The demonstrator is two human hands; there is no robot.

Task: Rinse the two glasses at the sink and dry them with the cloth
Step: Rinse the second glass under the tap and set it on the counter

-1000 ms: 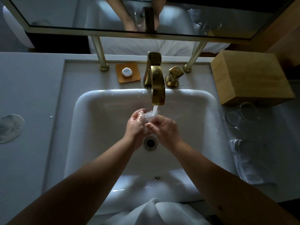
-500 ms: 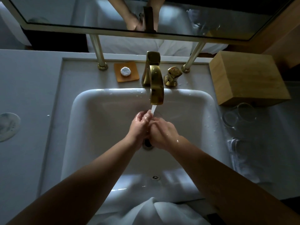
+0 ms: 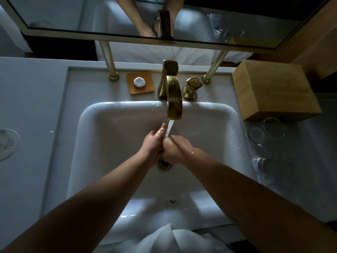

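Observation:
Two clear glasses stand side by side on the counter right of the basin, one (image 3: 256, 134) nearer the sink and one (image 3: 274, 128) by the wooden box. A pale cloth (image 3: 264, 168) lies on the counter just in front of them. Over the drain of the white sink (image 3: 109, 125), my left hand (image 3: 152, 143) and my right hand (image 3: 176, 149) are pressed together under the thin stream from the gold faucet (image 3: 172, 95). My left fingers stretch along the curled right hand. Neither hand holds a glass. Both hands are wet.
A gold tap handle (image 3: 193, 86) sits right of the faucet. An orange soap dish with a wrapped round soap (image 3: 139, 82) is to its left. A wooden box (image 3: 275, 90) stands at back right. Mirror posts rise behind the basin. White fabric (image 3: 169, 240) lies at the near edge.
My hands have closed tighter together and slid slightly toward me, over the drain. The water splash between my palms is gone; the stream now falls on my fingers.

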